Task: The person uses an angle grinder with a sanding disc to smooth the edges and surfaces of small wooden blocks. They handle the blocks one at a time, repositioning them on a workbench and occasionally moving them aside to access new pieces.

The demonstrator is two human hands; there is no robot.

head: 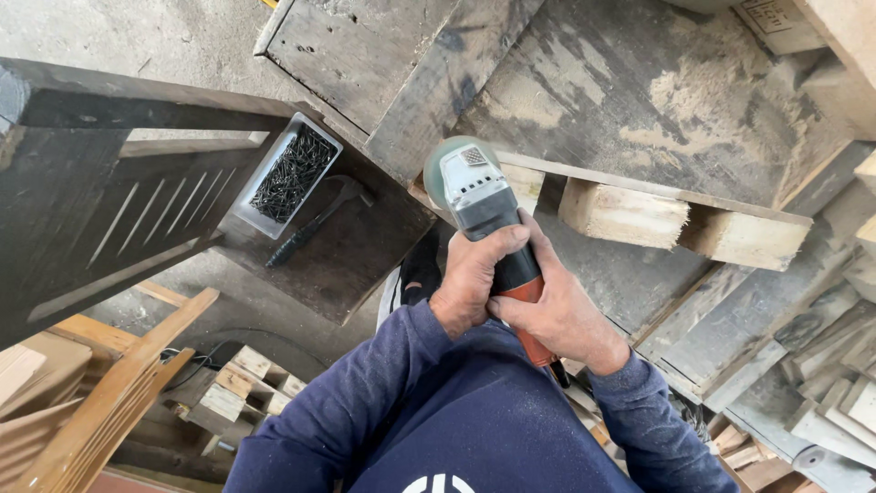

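Frame centre: left hand (470, 278) and right hand (557, 315) both closed tight round the body of the angle grinder (484, 205), left nearer the grey head, right on the orange rear just below it. Disc end points up-frame, at the edge of the pale wooden slat (630, 196). Further off, upper left: tray of dark nails (292, 173) with a hammer (319, 219) just beside it.

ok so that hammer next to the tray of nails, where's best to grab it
Take the hammer by its dark handle, near the lower-left end at the board's edge. It lies flat on the dark board with its head up-right, close beside the tray of nails, so coming from the lower left probably keeps your hand clear of the tray. Both hands are now on the grinder.
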